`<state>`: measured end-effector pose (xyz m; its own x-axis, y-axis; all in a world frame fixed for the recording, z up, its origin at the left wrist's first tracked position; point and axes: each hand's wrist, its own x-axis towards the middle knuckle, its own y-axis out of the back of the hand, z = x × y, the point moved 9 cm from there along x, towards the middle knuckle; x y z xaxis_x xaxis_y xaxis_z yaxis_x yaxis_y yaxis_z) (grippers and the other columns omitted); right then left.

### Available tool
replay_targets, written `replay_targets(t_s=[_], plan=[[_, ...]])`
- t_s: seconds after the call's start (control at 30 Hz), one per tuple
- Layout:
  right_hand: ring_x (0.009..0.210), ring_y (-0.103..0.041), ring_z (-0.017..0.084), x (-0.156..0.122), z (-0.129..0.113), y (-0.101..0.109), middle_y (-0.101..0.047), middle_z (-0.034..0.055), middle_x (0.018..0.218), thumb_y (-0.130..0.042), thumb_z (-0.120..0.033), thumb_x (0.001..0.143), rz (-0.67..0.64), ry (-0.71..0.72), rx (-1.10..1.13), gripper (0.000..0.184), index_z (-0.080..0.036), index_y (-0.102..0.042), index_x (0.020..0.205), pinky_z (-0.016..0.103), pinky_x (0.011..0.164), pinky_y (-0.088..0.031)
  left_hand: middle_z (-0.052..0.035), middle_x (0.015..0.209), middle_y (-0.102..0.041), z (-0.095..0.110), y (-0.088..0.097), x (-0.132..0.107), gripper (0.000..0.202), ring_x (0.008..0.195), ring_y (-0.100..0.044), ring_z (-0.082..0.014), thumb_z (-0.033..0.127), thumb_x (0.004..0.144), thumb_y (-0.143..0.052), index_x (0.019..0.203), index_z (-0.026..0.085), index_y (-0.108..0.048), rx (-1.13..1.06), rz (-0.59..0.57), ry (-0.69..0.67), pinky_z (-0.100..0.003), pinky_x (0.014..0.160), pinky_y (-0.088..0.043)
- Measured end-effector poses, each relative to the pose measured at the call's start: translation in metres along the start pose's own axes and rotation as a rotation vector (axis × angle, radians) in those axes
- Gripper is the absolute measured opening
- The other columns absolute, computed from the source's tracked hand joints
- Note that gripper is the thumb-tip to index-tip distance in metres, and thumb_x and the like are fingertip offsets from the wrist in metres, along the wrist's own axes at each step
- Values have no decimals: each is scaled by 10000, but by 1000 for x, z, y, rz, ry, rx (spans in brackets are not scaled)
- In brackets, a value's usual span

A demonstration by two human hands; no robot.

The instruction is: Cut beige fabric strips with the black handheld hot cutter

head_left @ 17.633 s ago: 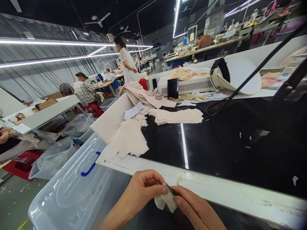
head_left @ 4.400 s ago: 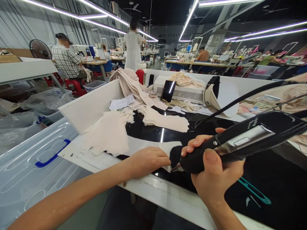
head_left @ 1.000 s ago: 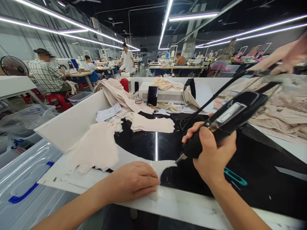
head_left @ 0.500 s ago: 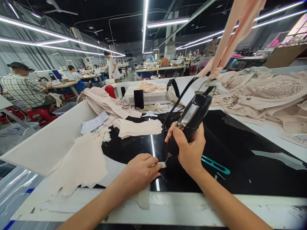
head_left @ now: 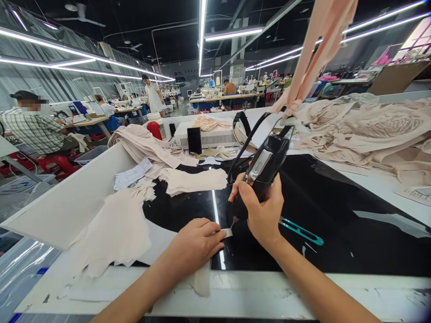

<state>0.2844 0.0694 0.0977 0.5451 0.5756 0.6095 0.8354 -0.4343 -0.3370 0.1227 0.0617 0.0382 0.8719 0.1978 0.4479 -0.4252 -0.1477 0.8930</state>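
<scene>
My right hand (head_left: pixel 261 211) is wrapped round a black corded hand tool (head_left: pixel 266 168), held point down on the black tabletop (head_left: pixel 336 215). Its tip (head_left: pixel 233 221) touches the end of a small pale fabric strip (head_left: pixel 226 233). My left hand (head_left: pixel 195 242) lies knuckles up, fingers curled, and presses that strip to the table; the strip's other end hangs over the white front edge (head_left: pixel 202 280). The tool's cable runs up and back over the table.
Teal thread snips (head_left: pixel 301 231) lie just right of my right hand. Stacks of beige cut pieces (head_left: pixel 114 229) (head_left: pixel 193 179) sit left and behind. A heap of lace garments (head_left: pixel 363 130) fills the right. A white box unit (head_left: pixel 208 134), phone (head_left: pixel 194 140) and other workers are beyond.
Over the last second my view swung right and the tool tipped down until its point met the strip under my left fingers. In the last half second both hands barely moved.
</scene>
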Motion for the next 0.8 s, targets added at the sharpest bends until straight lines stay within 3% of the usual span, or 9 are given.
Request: replay_targets(t_s=[0.8], plan=[[563, -661, 129, -7, 1, 4, -720, -48, 834, -826, -315, 928, -25, -12, -1, 234, -260, -606, 988, 281, 535, -604, -52, 1112, -738, -5, -6, 1, 239, 964, -690, -205, 298, 1150, -542, 1269, 194, -721, -66, -73, 47, -359, 876, -599]])
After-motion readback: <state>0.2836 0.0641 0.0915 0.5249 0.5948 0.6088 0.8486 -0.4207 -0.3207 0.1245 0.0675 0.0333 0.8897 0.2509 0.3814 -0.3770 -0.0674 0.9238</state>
